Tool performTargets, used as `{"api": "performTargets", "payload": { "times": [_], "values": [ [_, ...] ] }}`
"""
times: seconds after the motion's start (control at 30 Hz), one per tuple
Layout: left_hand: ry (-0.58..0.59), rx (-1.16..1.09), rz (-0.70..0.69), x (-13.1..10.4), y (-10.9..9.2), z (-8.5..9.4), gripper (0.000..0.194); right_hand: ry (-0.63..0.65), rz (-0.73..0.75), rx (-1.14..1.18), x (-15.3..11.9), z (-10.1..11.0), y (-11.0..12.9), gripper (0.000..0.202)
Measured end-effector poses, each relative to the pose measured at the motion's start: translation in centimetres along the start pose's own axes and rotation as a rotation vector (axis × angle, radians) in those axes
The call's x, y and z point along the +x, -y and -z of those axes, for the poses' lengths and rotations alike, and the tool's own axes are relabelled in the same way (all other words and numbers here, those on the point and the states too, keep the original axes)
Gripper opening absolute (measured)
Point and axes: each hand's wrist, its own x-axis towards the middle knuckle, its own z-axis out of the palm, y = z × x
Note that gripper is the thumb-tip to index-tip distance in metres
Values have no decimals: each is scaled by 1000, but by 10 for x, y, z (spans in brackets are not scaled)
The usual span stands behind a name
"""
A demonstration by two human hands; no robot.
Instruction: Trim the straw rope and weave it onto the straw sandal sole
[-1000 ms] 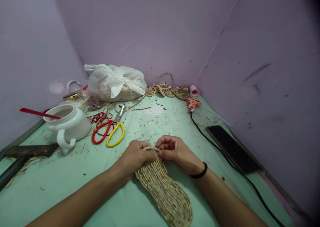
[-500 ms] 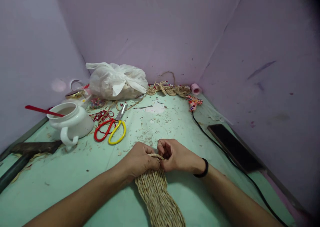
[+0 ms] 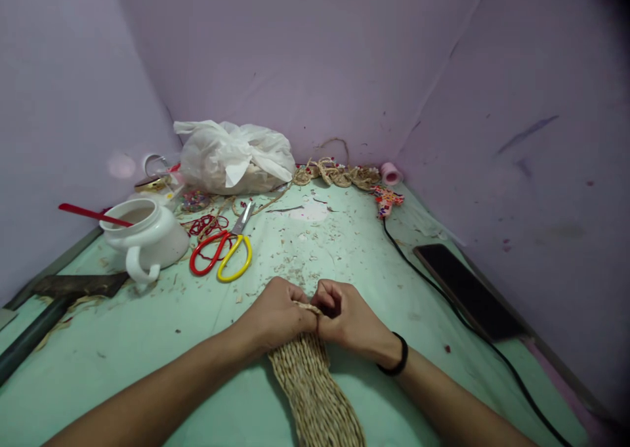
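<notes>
A long strip of braided straw (image 3: pixel 317 391) runs from the bottom edge of the view up to my hands. My left hand (image 3: pixel 280 316) grips its far end, thumb on top and fingers folded underneath. Close against it, my right hand (image 3: pixel 344 316) is closed in a pinch at the strip's right corner, where a short straw edge shows between the thumbs. The fingertips of both hands are partly hidden. A dark band (image 3: pixel 398 355) circles my right wrist.
Scissors (image 3: pixel 233 253) and a white pot (image 3: pixel 147 234) with a red stick lie left, beside a hammer (image 3: pixel 54 302). Behind are a white plastic bag (image 3: pixel 236 158), straw pieces (image 3: pixel 339 173) and a pink spool (image 3: pixel 391 173). At right are a phone (image 3: pixel 467 289) and a black cable (image 3: pixel 453 306).
The view has shifted slightly, so the background things sit a little further right. My right hand has lowered a little and drawn closer to the left. Both hands stay on the straw strip.
</notes>
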Motion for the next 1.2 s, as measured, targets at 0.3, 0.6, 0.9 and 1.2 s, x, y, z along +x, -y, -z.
{"api": "performTargets", "payload": {
  "times": [0.3,0.6,0.9,1.2],
  "values": [
    [100,-129,-121,-1,3,1,29,232,-216,298,3,21,6,31],
    [58,95,57,-5,1,3,6,232,-182,159,2,14,2,39],
    [115,124,122,-11,-2,-2,3,325,-264,130,0,15,4,41],
    [97,51,70,-13,6,-10,10,249,-122,-100,-9,5,0,38]
  ]
}}
